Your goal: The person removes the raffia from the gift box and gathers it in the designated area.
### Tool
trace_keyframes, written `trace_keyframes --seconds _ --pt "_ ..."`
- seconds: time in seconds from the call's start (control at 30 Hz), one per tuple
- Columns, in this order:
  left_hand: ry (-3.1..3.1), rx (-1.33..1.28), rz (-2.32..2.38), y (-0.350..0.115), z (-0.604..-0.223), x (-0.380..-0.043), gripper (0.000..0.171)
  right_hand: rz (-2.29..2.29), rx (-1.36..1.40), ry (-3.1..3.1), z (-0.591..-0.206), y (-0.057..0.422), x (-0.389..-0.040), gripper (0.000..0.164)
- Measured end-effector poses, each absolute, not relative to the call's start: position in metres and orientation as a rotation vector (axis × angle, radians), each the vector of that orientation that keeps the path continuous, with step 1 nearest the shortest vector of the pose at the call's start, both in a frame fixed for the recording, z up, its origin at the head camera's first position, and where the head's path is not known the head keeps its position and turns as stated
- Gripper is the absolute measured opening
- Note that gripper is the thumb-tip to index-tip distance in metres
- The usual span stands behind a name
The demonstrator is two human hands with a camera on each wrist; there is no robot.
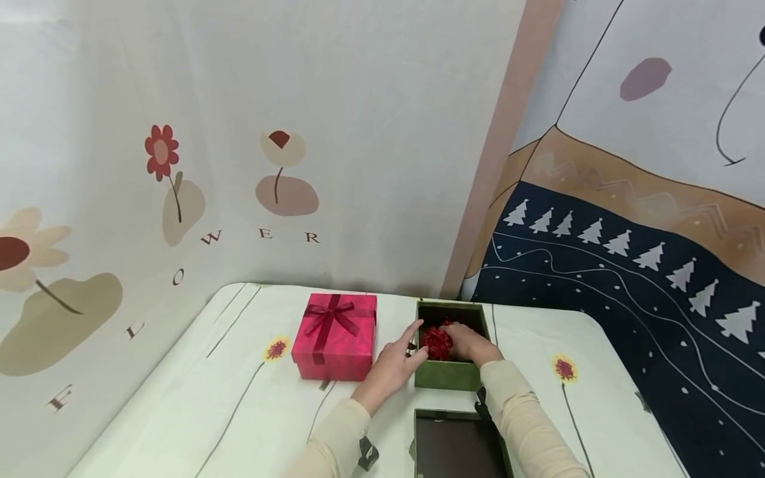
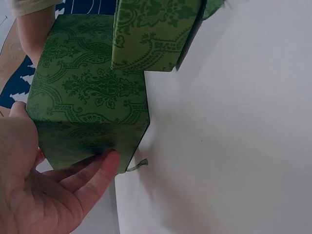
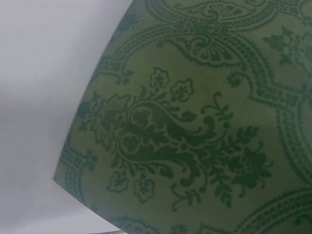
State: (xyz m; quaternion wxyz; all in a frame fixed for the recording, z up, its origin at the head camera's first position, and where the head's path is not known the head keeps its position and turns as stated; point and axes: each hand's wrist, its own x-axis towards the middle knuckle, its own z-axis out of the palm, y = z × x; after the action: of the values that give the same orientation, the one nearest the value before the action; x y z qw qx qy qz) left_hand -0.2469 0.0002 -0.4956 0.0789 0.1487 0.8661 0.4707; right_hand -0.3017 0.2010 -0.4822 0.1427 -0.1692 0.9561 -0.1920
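A green patterned box [image 1: 447, 376] stands uncovered on the table with a bunch of red shredded paper [image 1: 437, 343] inside. My right hand [image 1: 469, 343] reaches in over the near right rim and grips the red paper from its right side; its fingertips are partly hidden. Outside the box, my left hand [image 1: 391, 372] rests against the left wall. In the left wrist view, the fingers [image 2: 97, 183] of that hand lie fairly straight along the green box [image 2: 87, 87]. Only a green patterned surface [image 3: 195, 122] fills most of the right wrist view, with the right hand out of sight.
A pink gift box [image 1: 335, 338] with a dark red ribbon bow stands left of the green box. In front lies a green-edged lid [image 1: 460, 441], dark inside face up. The white flower-print cloth [image 1: 239, 411] covers the table, and printed curtains hang behind.
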Motion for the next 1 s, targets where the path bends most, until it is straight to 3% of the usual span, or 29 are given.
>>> trace_keyframes --seconds 0.27,0.57,0.83,1.0 --pt "2.595 0.432 1.413 0.002 -0.491 -0.248 0.067 -0.605 -0.519 2.726 -0.473 0.204 -0.299 0.034" --pt "2.593 0.434 1.404 0.001 -0.492 -0.247 0.067 -0.620 -0.545 2.786 -0.444 0.213 -0.299 0.059" --pt "2.594 0.418 1.404 0.000 -0.495 -0.249 0.069 -0.859 -0.612 2.905 -0.402 0.234 -0.296 0.052" --pt "2.592 0.421 1.414 0.001 -0.495 -0.248 0.068 -0.935 -0.485 3.000 -0.382 0.257 -0.290 0.051"
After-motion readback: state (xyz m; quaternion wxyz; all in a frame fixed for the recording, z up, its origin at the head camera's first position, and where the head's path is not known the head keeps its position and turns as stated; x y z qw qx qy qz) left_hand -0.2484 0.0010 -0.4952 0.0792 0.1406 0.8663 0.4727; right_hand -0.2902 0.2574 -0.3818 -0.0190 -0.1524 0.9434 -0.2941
